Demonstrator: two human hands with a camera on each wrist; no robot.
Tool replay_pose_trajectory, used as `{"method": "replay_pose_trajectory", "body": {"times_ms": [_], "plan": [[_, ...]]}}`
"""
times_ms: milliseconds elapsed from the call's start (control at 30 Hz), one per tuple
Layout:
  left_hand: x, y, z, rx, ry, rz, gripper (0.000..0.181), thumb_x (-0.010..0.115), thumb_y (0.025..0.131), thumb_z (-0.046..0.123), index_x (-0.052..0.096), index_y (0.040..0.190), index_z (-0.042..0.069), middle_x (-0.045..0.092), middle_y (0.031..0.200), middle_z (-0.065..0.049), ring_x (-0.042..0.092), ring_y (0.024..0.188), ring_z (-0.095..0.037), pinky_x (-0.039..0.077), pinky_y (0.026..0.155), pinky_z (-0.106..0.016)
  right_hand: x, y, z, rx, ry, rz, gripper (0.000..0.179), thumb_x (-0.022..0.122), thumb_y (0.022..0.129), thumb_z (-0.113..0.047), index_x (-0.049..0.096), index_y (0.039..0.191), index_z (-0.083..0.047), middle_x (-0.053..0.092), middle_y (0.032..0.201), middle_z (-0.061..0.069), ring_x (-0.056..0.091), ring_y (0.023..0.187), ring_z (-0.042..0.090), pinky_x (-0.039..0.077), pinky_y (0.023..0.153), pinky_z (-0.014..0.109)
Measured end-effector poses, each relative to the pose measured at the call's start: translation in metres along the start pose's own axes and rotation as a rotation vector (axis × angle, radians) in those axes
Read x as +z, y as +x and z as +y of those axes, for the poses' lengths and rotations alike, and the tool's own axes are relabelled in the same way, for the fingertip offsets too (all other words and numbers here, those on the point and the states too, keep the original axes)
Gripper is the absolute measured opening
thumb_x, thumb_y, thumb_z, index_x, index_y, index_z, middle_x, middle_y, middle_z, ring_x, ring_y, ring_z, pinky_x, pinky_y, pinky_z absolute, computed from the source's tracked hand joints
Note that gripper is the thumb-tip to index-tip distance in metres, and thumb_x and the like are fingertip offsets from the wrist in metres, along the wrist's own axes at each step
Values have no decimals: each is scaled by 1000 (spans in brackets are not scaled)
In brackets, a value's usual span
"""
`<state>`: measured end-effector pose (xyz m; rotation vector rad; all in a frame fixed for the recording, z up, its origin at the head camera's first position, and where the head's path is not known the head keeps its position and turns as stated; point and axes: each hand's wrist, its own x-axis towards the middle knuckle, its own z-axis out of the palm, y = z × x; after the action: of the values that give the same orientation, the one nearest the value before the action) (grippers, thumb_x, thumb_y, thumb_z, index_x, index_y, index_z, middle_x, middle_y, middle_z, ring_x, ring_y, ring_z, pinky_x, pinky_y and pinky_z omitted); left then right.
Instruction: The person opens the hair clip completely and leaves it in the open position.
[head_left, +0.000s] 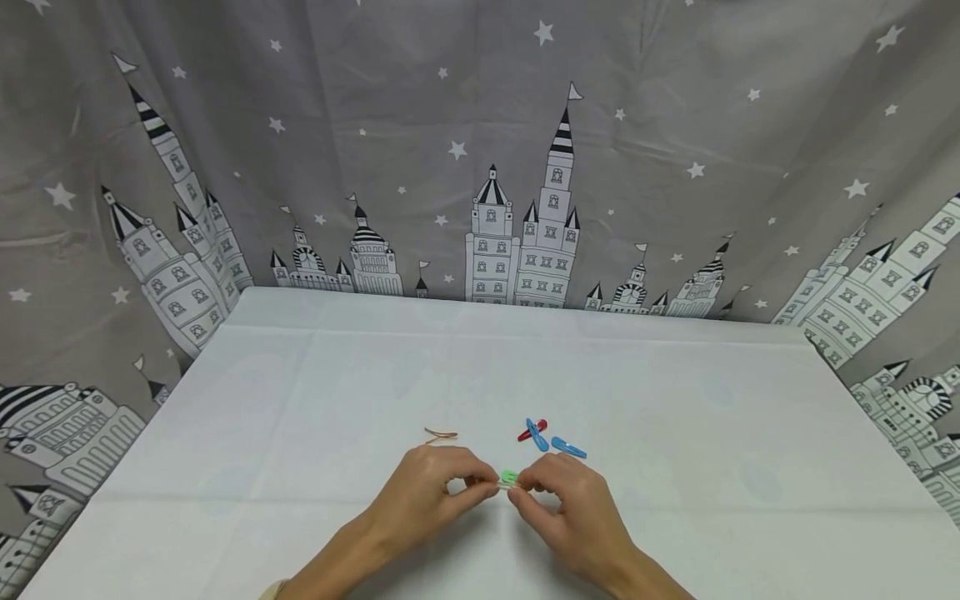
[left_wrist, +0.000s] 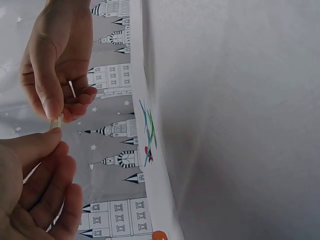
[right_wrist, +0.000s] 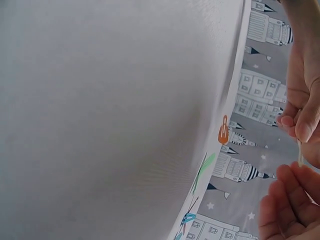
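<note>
A small pale strip (right_wrist: 300,154) is held low over the white cloth (head_left: 675,400), midway between the two hands. One end is pinched between thumb and fingertips of the left hand (head_left: 435,489); the other is pinched likewise by the right hand (head_left: 573,504). On both hands the remaining fingers are bent loosely, nothing else being grasped. Whether the strip is a clip like those nearby cannot be told; it is thin and largely covered by fingertips. Just beyond it, a green clip (head_left: 510,477) is seen on the cloth, partly masked in the head view. Farther out on the right-hand side, a red clip (head_left: 522,436) is crossed by a blue clip (head_left: 537,435), with a second blue clip (head_left: 569,447) lying just beside them. An orange clip (right_wrist: 223,137) is set apart, beyond the left hand. Step in hand, as judged: two-handed handling of the strip, perhaps its being worked or turned at the fingertips. For the next move, a steady pinch seems called for on one side while the other grip is shifted or eased; with so little to hold, a slip between the fingertips is thought possible.
</note>
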<state>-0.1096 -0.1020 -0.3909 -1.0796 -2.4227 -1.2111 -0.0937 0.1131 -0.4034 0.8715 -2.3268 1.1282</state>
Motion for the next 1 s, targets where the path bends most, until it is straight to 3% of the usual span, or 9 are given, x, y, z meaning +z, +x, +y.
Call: {"method": "replay_pose_trajectory", "body": {"times_ms": [400,600,800,1000], "plan": [[-3,-4,-3,-20,-12,-9,5,78,84,10,77,87,14,68,79,14,58,71,4,51,59,-22,-1,-2,2,18,26,-49,15,80,79,-7,72,92,-10,67,84,-9,61,76,11,51,68,26],[-4,-4,-5,-26,-10,-19,5,78,85,10,77,87,14,69,80,14,59,71,4,51,59,-23,-1,-1,1,32,26,-64,15,80,79,-5,72,90,-12,67,86,-13,61,78,8,51,69,26],[-4,-7,-8,5,-3,-7,7,78,84,8,78,87,13,71,81,12,60,71,4,51,60,-22,-2,-1,0,104,69,-125,12,79,83,-9,72,91,-13,68,88,-13,62,81,8,52,71,28],[-5,-8,-9,37,-7,9,9,79,83,6,77,87,13,71,81,11,60,72,4,51,60,-20,-1,-2,1,80,86,-135,16,79,82,-8,71,96,-11,68,91,-10,63,83,9,53,72,28]]}}
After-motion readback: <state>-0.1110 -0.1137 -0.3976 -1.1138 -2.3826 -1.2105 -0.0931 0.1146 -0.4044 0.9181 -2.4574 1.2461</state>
